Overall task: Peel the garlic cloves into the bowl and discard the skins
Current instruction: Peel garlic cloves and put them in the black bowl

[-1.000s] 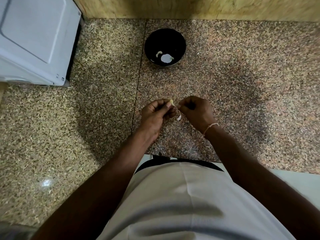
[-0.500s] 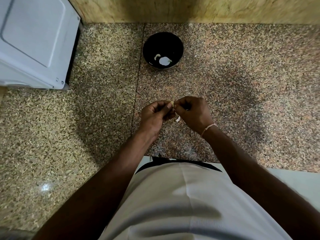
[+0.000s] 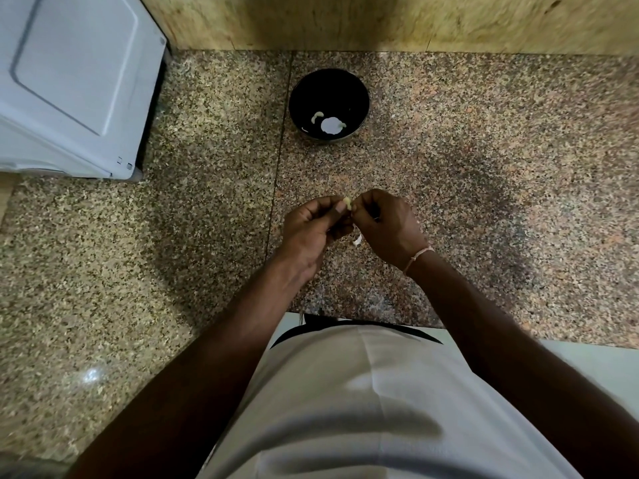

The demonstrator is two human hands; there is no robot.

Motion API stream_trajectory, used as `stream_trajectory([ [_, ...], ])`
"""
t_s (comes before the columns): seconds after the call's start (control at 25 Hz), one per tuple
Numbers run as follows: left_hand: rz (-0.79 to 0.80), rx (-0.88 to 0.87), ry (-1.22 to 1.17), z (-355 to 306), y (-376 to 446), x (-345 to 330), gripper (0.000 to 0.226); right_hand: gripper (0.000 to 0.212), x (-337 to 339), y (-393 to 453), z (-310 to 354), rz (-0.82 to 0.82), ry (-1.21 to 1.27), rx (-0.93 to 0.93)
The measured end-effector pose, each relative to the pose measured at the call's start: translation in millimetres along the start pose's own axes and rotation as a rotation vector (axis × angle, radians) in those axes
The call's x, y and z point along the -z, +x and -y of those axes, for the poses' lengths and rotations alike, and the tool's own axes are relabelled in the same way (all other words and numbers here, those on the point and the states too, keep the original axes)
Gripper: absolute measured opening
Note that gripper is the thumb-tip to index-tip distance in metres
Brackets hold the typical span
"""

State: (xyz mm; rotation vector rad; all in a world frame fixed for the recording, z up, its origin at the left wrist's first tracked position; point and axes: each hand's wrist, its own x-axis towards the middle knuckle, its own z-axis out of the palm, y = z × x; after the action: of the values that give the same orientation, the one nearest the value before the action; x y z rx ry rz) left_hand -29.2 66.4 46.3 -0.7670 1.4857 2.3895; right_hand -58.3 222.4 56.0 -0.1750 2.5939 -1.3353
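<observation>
A pale garlic clove point(image 3: 347, 203) sits between my two hands above the speckled granite counter point(image 3: 484, 188). My left hand point(image 3: 313, 229) pinches the clove between thumb and fingers. My right hand point(image 3: 387, 224) has its fingers curled and its fingertips on the same clove. A small white scrap of skin point(image 3: 357, 240) hangs below, between the hands. A black bowl point(image 3: 359, 95) stands farther back on the counter, holding a couple of peeled cloves point(image 3: 317, 116) and a round white patch.
A white appliance point(image 3: 69, 81) fills the back left corner of the counter. A wooden wall panel point(image 3: 380, 19) runs along the back. The counter's front edge lies just below my wrists, at my white shirt point(image 3: 363, 409).
My right hand has closed the small gap and now meets the left at the clove. The bowl sits lower in view as the camera tilted.
</observation>
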Motion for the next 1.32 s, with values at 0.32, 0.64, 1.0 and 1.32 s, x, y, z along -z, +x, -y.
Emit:
stream_trajectory([
  [0.32, 0.059, 0.095, -0.097, -3.0, -0.6, 1.0, 0.010, 0.017, 2.5, -0.9, -3.8, 0.092, 0.335, -0.154],
  [0.64, 0.026, 0.084, -0.080, -7.3, 3.2, 3.4, 0.011, 0.017, 8.6, 3.1, -0.3, 0.078, 0.352, -0.156],
  [1.0, 0.024, 0.051, -0.008, -6.7, 4.8, 2.3, 0.009, 0.007, 6.6, 4.5, 2.6, 0.002, 0.149, -0.084],
  [1.32, 0.048, 0.091, -0.042, -5.1, 7.5, 4.4, 0.014, 0.009, 5.8, 6.5, 4.2, -0.016, 0.120, -0.074],
])
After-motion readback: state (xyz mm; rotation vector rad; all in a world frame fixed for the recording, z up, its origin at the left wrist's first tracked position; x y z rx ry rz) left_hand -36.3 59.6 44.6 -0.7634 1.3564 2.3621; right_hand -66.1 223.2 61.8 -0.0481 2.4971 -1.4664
